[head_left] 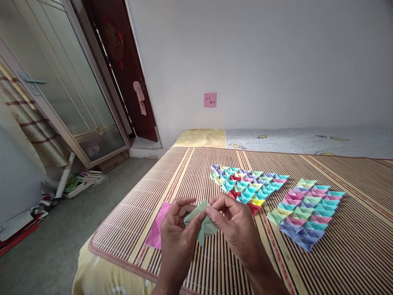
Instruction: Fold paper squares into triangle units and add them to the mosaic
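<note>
Two-handed paper folding above a bed, seen from the head camera. The left hand (178,225) and the right hand (236,221) together grasp a pale green folded paper (210,228), pinching it between thumbs and fingers. The thumbs lie close together on its near face; one corner of the paper points upward between the hands, and a narrow flap hangs below. The paper is held above a slatted mat (129,229), which covers much of the bed (101,274). Beside the left hand, and partly hidden by it, a creased pink sheet (158,225) lies on the mat. Beyond the hands, a first group of folded pieces (244,184) is set out in overlapping rows of turquoise, violet, green, pale yellow, pink and red, with a bright yellow piece at its near end. To the right, well apart from the hands, a second group of folded pieces (310,205) shows similar rows in green, pink and turquoise, narrowing to a violet point at the near end. Background: a pink note (210,100) with handwriting on the white wall (276,61); at left, a glass-panelled door (61,61) and a dark red door (130,53).
</note>
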`<state>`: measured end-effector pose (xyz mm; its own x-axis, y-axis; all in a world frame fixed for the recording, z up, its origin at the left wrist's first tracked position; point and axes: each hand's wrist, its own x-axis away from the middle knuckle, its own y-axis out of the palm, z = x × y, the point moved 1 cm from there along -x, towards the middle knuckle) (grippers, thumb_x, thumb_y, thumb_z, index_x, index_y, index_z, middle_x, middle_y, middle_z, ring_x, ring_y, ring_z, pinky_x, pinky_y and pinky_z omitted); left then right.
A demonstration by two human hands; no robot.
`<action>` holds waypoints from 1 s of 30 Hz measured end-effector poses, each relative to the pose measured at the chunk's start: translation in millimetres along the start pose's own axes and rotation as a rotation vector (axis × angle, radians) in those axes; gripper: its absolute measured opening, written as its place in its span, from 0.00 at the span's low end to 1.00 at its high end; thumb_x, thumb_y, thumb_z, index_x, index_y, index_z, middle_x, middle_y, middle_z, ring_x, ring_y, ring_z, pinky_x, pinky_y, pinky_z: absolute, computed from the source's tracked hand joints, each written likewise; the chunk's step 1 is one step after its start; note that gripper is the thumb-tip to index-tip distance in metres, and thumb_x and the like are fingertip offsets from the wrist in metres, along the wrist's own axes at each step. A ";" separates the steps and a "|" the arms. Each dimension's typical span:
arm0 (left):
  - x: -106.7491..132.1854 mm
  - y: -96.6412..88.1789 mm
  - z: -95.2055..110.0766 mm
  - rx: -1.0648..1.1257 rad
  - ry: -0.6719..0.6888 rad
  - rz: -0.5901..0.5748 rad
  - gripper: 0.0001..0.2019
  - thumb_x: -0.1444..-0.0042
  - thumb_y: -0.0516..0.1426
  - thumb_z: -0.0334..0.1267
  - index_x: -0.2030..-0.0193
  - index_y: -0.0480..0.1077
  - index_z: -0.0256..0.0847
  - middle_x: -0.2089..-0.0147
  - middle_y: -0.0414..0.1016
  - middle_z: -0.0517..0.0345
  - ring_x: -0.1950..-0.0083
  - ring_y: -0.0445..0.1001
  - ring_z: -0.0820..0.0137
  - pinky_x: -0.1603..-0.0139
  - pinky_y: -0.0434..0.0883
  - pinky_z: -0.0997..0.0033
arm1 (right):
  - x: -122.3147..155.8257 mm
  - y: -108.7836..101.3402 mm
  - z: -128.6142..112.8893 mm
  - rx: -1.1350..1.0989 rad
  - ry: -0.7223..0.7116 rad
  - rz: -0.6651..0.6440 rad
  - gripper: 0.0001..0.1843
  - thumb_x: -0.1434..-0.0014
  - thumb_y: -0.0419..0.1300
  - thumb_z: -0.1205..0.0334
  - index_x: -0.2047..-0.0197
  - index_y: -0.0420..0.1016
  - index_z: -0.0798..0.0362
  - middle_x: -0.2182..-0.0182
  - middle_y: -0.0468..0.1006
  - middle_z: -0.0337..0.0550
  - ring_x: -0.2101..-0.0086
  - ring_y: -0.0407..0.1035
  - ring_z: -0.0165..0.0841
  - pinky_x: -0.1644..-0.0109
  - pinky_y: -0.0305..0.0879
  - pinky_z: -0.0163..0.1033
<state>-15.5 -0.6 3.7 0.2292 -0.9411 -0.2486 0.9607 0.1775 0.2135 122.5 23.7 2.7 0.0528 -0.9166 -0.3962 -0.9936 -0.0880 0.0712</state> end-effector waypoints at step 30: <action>-2.4 -3.9 -5.5 -0.004 -0.130 -0.109 0.15 0.49 0.71 0.46 0.73 0.77 0.37 0.77 0.73 0.60 0.74 0.69 0.73 0.73 0.67 0.75 | -1.5 -3.3 0.0 -0.002 0.079 -0.025 0.18 0.35 0.64 0.48 0.69 0.72 0.52 0.76 0.68 0.35 0.76 0.64 0.29 0.74 0.61 0.32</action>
<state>-19.0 2.5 -1.7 0.1015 -0.9841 -0.1457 0.9794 0.0731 0.1880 125.6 25.3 3.1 0.0857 -0.9418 -0.3249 -0.9916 -0.1124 0.0642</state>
